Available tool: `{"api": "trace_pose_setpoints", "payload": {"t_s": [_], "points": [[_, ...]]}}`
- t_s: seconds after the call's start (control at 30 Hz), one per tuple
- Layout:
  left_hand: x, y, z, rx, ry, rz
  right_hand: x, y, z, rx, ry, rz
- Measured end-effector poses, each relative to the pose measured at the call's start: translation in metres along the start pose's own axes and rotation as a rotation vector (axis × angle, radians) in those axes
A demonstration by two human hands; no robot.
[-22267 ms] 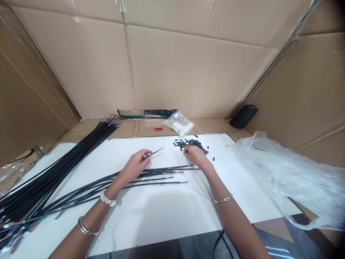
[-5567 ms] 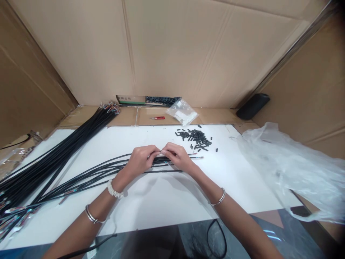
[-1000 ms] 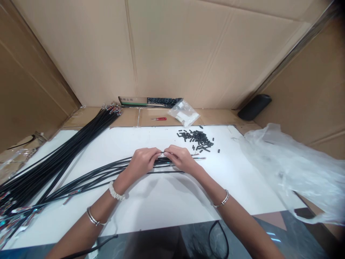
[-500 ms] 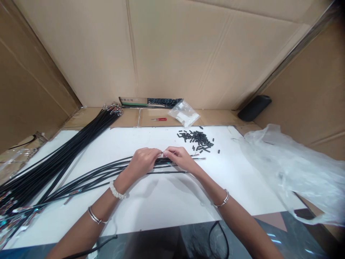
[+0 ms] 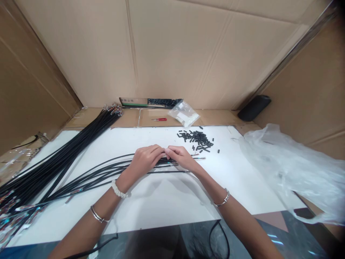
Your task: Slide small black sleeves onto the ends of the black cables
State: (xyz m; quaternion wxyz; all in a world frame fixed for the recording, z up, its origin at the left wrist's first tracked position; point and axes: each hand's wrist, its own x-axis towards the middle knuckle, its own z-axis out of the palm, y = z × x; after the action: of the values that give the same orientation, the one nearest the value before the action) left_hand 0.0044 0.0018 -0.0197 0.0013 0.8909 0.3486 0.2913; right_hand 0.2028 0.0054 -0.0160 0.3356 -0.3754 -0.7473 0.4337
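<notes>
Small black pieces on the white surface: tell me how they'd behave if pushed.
The small black pieces would probably scatter, since they lie loose. Each looks light, being so small. Some might roll, as they seem rod-shaped.

The left arm (image 5: 88, 223) and right arm (image 5: 239, 219) rise from the bottom edge, slanting inward. The left hand (image 5: 147, 158) shows its back, fingers bent and pinched against the thumb. The right hand (image 5: 180, 157) faces it, thumb pointing left; how firmly its fingers close is hard to see. The fingertips of both meet, touching or nearly so.
</notes>
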Motion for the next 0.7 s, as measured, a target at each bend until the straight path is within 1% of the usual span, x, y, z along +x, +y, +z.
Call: {"api": "trace_pose_setpoints", "payload": {"t_s": [0.07,0.2,0.47,0.7], "points": [[0.0,0.0,0.003,-0.018,-0.004,0.008,0.0,0.0,0.001,-0.014,-0.01,-0.012],[0.001,-0.002,0.003,-0.116,-0.009,-0.038,0.0,0.0,-0.001,-0.064,-0.008,-0.021],[0.005,-0.003,-0.008,-0.346,-0.117,-0.158,0.001,0.0,-0.004,-0.114,-0.028,-0.008],[0.006,-0.006,-0.012,-0.45,-0.206,-0.244,0.0,-0.001,-0.004,-0.122,-0.031,-0.026]]}}
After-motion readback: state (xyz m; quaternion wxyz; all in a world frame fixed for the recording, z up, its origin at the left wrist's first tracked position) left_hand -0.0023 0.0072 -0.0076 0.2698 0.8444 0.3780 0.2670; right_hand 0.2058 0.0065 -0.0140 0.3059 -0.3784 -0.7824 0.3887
